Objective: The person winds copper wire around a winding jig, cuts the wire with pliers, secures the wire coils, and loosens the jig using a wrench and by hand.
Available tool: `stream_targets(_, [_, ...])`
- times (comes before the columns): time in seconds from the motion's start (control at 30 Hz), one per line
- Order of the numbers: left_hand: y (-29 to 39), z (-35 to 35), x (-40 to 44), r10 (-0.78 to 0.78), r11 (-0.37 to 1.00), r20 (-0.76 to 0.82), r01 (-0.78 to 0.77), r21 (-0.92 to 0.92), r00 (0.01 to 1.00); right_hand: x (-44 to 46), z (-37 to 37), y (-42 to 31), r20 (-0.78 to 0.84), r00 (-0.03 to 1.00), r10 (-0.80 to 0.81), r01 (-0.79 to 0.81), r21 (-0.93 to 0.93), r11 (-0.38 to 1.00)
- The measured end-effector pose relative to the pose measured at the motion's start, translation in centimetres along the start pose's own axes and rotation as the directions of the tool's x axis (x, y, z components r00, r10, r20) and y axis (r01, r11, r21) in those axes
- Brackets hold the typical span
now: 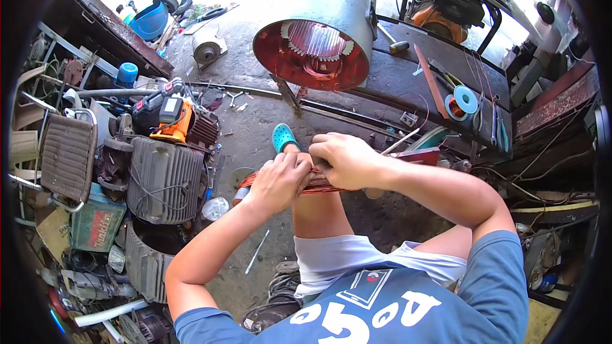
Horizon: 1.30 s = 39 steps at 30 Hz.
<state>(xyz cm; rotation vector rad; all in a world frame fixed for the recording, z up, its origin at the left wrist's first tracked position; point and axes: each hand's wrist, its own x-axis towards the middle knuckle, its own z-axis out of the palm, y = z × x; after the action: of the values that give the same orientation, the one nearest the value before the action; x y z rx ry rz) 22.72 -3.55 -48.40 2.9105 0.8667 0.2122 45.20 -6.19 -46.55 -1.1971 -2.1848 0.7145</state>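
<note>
A long bundle of reddish copper wire lies across my raised leg, its left end spreading past my left hand. My left hand is closed over the bundle, fingers curled on top of it. Right beside it, my right hand pinches at the same wire, with the fingertips of both hands nearly meeting. What exactly lies between the right fingertips is hidden. Beyond the hands stands a large cylindrical motor housing, with slotted metal and copper windings inside.
A dark bench at the right carries a spool of copper wire, a hammer and pliers. Finned motor casings, an orange tool and a chair crowd the left. A white stick lies on the floor.
</note>
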Motion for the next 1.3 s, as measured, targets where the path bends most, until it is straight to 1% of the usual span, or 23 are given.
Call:
stream_targets(0.07, [-0.1, -0.2, 0.1, -0.02, 0.997, 0.018, 0.022, -0.071, 1.0, -0.7, 0.2, -0.7, -0.003, 1.0, 0.03, -0.03, -0.06, 0.998])
stream_targets(0.17, [-0.1, 0.2, 0.2, -0.021, 0.999, -0.007, 0.021, -0.035, 1.0, -1.2, 0.7, -0.4, -0.012, 0.999, 0.049, -0.05, -0.115, 0.992])
stream_targets(0.27, [-0.1, 0.1, 0.7, -0.034, 0.999, -0.019, 0.035, 0.042, 0.999, -0.8, 1.2, 0.8, -0.044, 0.994, 0.098, -0.1, -0.05, 0.994])
stream_targets(0.3, [0.1, 0.2, 0.9, -0.072, 0.997, -0.039, 0.073, 0.026, 0.997, -0.5, 1.1, 1.4, -0.06, 0.996, 0.062, -0.063, -0.024, 0.998])
stream_targets(0.37, [0.5, 0.4, 1.0, -0.146, 0.989, -0.075, 0.145, -0.009, 0.987, -0.2, 1.2, 2.3, -0.026, 0.995, 0.091, -0.091, 0.014, 0.996])
stream_targets(0.47, [1.2, 0.0, 1.0, -0.155, 0.988, -0.091, 0.156, 0.003, 0.984, 0.2, 1.1, 2.7, 0.001, 0.992, 0.126, -0.125, 0.064, 0.99])
stream_targets(0.5, [1.1, 0.1, 1.0, -0.15, 0.989, -0.093, 0.149, -0.02, 0.984, 0.3, 1.0, 2.7, 0.009, 0.991, 0.137, -0.137, 0.08, 0.987])
stream_targets(0.6, [0.8, 0.5, 0.9, -0.15, 0.985, -0.096, 0.141, -0.098, 0.984, 0.8, 0.7, 2.4, 0.101, 0.974, 0.205, -0.217, 0.127, 0.968])
stream_targets(0.67, [0.6, 0.6, 0.9, -0.156, 0.979, -0.094, 0.141, -0.147, 0.983, 1.2, 0.7, 2.3, 0.131, 0.963, 0.237, -0.253, 0.121, 0.96])
stream_targets(0.83, [0.3, 0.6, 0.8, -0.085, 0.989, -0.137, 0.067, -0.132, 0.987, 2.7, 1.5, 3.8, 0.23, 0.94, 0.251, -0.279, 0.095, 0.956])
stream_targets(0.93, [0.3, 0.9, 0.7, -0.06, 0.985, -0.177, 0.03, -0.168, 0.982, 3.7, 1.6, 4.2, 0.364, 0.868, 0.337, -0.41, 0.144, 0.901])
stream_targets(0.97, [0.3, 0.9, 0.7, -0.056, 0.983, -0.195, 0.02, -0.183, 0.979, 3.8, 1.7, 4.2, 0.379, 0.848, 0.372, -0.452, 0.147, 0.88])
stream_targets(1.07, [0.3, 0.7, 0.7, -0.059, 0.982, -0.192, 0.023, -0.186, 0.98, 4.3, 2.4, 4.5, 0.37, 0.838, 0.401, -0.464, 0.097, 0.881])
stream_targets(1.17, [0.3, 0.4, 0.8, -0.054, 0.982, -0.201, 0.015, -0.189, 0.978, 4.6, 1.5, 3.6, 0.425, 0.774, 0.469, -0.574, 0.158, 0.804])
stream_targets(1.27, [0.1, 0.5, 1.0, -0.05, 0.976, -0.2, 0.006, -0.217, 0.979, 4.7, 2.7, 5.3, 0.393, 0.838, 0.379, -0.48, 0.198, 0.854])
stream_targets(1.3, [0.0, 0.5, 1.0, -0.056, 0.973, -0.191, 0.01, -0.23, 0.98, 4.6, 2.6, 5.3, 0.403, 0.835, 0.375, -0.482, 0.205, 0.852])
